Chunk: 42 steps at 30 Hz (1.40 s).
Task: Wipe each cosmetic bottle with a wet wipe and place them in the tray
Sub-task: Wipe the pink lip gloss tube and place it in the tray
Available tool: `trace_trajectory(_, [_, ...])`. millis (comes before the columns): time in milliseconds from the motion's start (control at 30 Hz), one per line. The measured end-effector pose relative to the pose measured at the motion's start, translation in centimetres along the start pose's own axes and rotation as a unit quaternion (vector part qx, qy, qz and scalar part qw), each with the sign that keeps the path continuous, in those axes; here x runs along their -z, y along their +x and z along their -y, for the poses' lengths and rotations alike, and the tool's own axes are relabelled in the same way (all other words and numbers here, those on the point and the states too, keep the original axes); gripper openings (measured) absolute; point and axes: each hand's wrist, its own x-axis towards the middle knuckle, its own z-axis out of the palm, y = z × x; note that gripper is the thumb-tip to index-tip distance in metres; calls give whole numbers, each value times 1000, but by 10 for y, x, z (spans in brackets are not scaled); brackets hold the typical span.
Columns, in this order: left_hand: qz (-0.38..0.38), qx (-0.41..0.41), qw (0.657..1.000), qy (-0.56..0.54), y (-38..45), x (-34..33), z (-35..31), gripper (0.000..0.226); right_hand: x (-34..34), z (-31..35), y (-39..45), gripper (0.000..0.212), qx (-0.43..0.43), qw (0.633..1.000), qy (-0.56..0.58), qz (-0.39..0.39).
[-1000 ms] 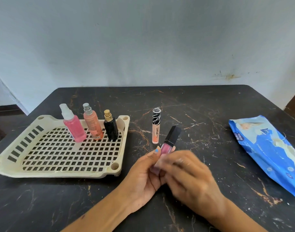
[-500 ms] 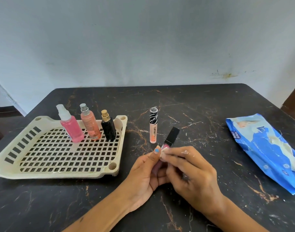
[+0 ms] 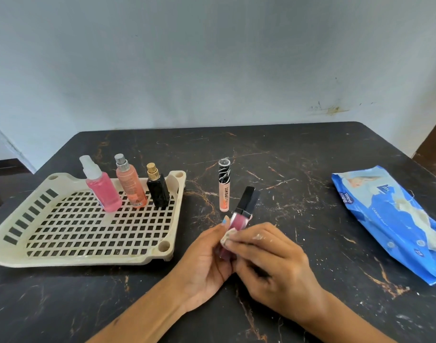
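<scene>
Fingers of our right hand (image 3: 274,263) are sliding the pinched wipe (image 3: 226,238) down the pink tube (image 3: 238,220), baring more of it above our left hand (image 3: 207,256) clamped around its base, so wiping is progressing.

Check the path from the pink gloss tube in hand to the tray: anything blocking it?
Nothing visible blocks it. The pink gloss tube is held by the left hand while the right hand wipes it; bare table lies between it and the tray. The peach lip gloss stands farther back, off that line.
</scene>
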Motion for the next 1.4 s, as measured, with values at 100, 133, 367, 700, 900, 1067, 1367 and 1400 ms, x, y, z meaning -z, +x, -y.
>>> trace_trajectory(100, [31,6,999,-7,0,0,-2,52,0,-2,-1,15,2,1000,-9,-6])
trace_trajectory(133, [55,2,998,-1,1,0,-2,53,1,-3,0,13,-4,1000,-12,-17])
trace_trajectory(367, [112,-6,991,72,-3,-3,-5,33,13,-10,6,15,-105,990,-31,-87])
trace_trajectory(700, [143,-15,983,110,-7,-6,-4,33,12,-9,5,18,-135,988,-20,-70])
trace_trajectory(900, [133,-15,982,137,-5,-6,-5,31,13,-12,8,19,-138,986,-37,-88])
trace_trajectory(1067, [155,-29,973,168,-5,-5,-3,38,18,-15,12,23,-211,971,-31,-111])
trace_trajectory(1367, [144,-19,975,169,-4,-3,-3,38,32,-19,16,29,-414,883,208,-75])
trace_trajectory(1400, [138,-20,977,163,-4,-3,-3,38,30,-19,16,28,-410,887,198,-77])
